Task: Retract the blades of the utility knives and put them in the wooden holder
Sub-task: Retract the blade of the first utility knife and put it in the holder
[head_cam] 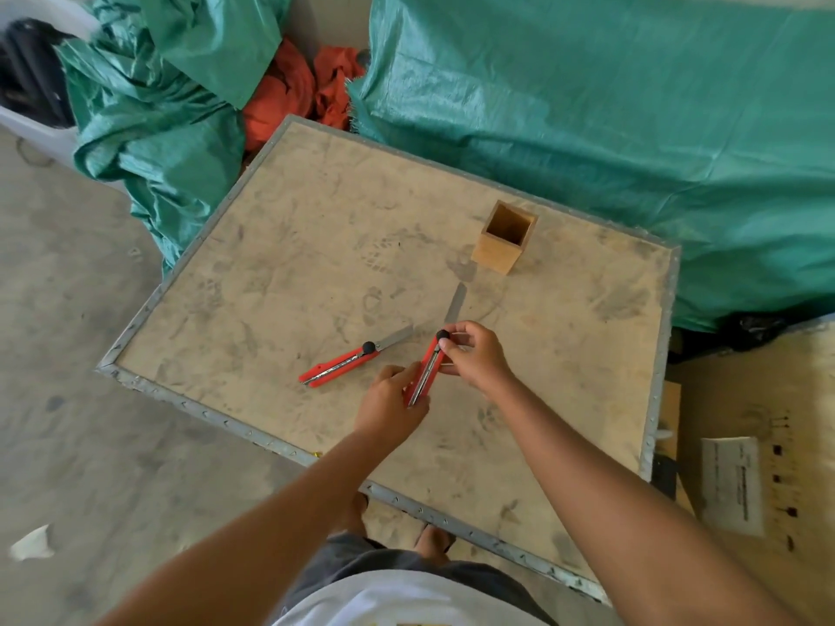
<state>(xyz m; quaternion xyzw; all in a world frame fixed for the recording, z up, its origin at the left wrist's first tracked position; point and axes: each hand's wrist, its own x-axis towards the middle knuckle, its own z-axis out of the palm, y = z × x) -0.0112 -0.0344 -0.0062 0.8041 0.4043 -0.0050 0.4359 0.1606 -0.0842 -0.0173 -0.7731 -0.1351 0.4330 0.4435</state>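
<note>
Right, both hands are on one red utility knife (425, 371), blade (455, 303) fully out and pointing away toward the wooden holder (504, 238). The left hand (392, 402) clamps the tail end of the handle, fingers wrapped round it. The right hand (474, 354) pinches up at the front, fingertips closed on the black knob (442, 334) by the blade's root. So the hands sit close together, joined by the knife between them.

Just left of the left hand lies the second knife (347, 364), flat on the board (280, 282), its blade (394, 335) also exposed and angled toward the one in hand. The holder stands well beyond the right hand, open mouth up, and looks empty from this angle.

Now the risks, as I read them. The right fingertips are very near bare steel; if the knob sticks and then gives suddenly, they could slide forward onto the edge. A loose grip at the tail could let the handle twist, swinging the long blade. And watch that second knife: a left hand reaching sideways without looking meets an open blade. Dropping either knife into the holder only half retracted would leave a tip waiting for the next reach in, and a careless drop might tip the holder over.
</note>
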